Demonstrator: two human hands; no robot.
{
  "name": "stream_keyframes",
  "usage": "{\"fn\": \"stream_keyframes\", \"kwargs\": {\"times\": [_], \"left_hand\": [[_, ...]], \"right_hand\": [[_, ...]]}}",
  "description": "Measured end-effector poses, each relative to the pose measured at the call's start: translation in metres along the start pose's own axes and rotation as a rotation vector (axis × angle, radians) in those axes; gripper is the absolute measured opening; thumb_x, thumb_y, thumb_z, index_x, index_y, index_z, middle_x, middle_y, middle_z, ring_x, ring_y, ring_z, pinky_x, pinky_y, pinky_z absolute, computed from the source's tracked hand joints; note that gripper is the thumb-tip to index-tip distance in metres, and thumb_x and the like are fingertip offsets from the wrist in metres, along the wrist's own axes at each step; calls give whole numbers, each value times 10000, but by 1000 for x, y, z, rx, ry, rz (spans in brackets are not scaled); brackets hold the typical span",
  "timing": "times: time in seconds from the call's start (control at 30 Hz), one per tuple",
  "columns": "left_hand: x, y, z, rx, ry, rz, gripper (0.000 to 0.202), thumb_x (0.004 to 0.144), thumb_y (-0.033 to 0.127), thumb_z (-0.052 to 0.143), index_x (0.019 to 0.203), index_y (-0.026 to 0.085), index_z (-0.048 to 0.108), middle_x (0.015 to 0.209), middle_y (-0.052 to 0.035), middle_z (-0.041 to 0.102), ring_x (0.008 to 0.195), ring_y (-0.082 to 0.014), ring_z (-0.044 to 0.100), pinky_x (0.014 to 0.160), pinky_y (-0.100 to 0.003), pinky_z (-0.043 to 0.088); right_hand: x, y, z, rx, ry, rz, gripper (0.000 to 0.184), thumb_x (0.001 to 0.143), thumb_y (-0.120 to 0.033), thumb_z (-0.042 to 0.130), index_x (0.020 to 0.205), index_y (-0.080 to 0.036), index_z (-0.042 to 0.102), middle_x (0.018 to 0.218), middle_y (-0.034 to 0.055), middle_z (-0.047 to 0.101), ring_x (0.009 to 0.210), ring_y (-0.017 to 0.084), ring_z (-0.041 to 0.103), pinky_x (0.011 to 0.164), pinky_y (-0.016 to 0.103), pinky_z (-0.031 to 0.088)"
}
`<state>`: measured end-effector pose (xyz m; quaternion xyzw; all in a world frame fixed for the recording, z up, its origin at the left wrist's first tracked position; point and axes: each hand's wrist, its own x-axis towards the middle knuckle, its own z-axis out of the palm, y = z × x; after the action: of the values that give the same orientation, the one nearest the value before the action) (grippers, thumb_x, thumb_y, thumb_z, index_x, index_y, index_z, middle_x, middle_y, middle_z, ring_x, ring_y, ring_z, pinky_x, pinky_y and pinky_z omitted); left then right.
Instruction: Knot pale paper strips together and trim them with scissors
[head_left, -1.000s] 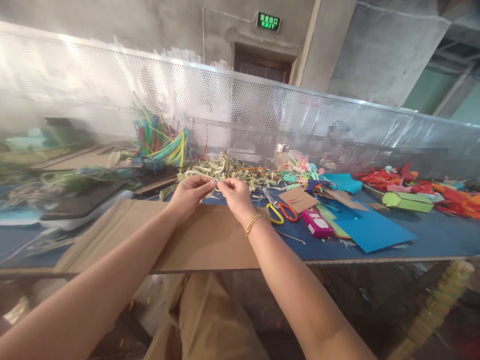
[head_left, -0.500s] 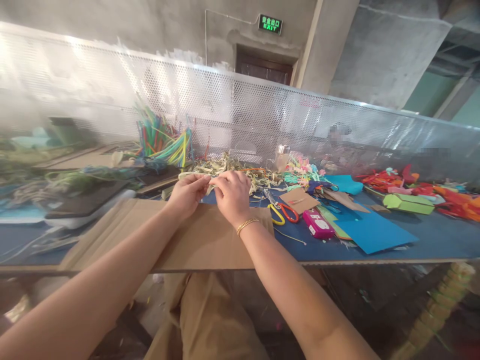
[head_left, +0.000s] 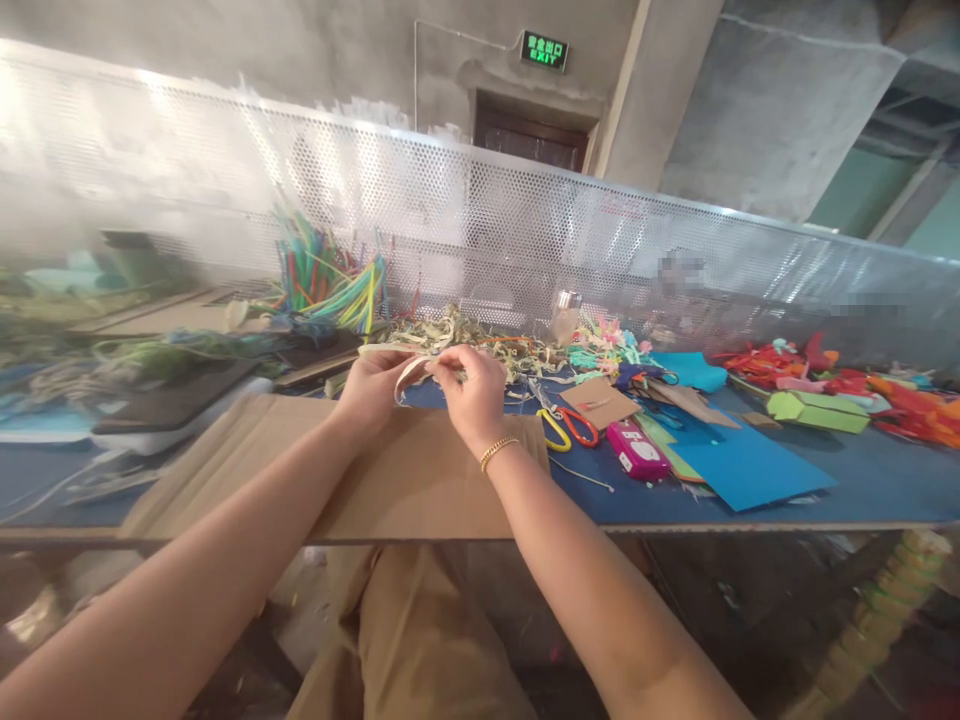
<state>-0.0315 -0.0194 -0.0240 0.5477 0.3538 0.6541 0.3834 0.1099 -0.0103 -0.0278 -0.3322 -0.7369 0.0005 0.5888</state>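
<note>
A pale, narrow strip (head_left: 406, 378), perhaps paper or husk, curves between my two hands above the table. My left hand (head_left: 373, 390) is closed, pinching the strip between thumb and fingers. My right hand (head_left: 472, 388), with a gold chain bracelet at the wrist, grips the strip's other part with its fingertips. Beneath my forearms lies a sheet of brown cardboard (head_left: 420, 480) along the table's front edge. Just past my hands spreads a heap of similar pale, curled strips (head_left: 517, 352). Scissors (head_left: 568, 427) with one yellow and one red handle rest right of the cardboard.
Right of the scissors are a magenta box (head_left: 637, 449) and blue paper sheets (head_left: 739, 462). Red and orange scraps (head_left: 922, 405) lie farther right, near a light green folded piece (head_left: 817, 409). Colourful pipe-like stems (head_left: 322, 275) stand at the back left. A perforated metal screen (head_left: 525, 215) runs behind.
My hands have drawn slightly apart, my right hand shifting a little to the right. The pale strip now shows as a loop between them.
</note>
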Motion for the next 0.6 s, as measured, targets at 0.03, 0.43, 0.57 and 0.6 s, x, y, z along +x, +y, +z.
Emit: {"fn": "stream_keyframes", "kwargs": {"times": [0.03,0.43,0.57,0.6], "left_hand": [[0,0,0,34,-7,19,264,652,392,777,712,147,701,650,-38,645,580,-133,541,530,-246,387],[2,-5,-6,128,-139,41,327,674,386,777,876,145,688,720,-37,654,665,-155,564,643,-282,420],[1,-5,-6,98,-141,48,329,661,404,783,846,151,686,711,-32,652,643,-149,564,631,-280,430],[1,-4,-5,93,-137,47,323,659,403,784,841,154,687,711,-31,653,643,-149,566,630,-279,434]], "right_hand": [[1,3,1,63,11,29,164,882,-376,591,802,-235,615,785,-5,681,776,152,597,819,313,404],[5,24,8,563,-28,345,273,724,-480,692,703,-224,600,724,-18,637,712,135,584,770,291,465],[5,21,9,749,-52,410,322,675,-488,718,675,-210,555,656,-41,566,614,104,519,667,255,449],[5,20,9,776,-55,419,333,666,-493,720,674,-208,547,648,-45,554,604,100,510,654,249,444]]}}
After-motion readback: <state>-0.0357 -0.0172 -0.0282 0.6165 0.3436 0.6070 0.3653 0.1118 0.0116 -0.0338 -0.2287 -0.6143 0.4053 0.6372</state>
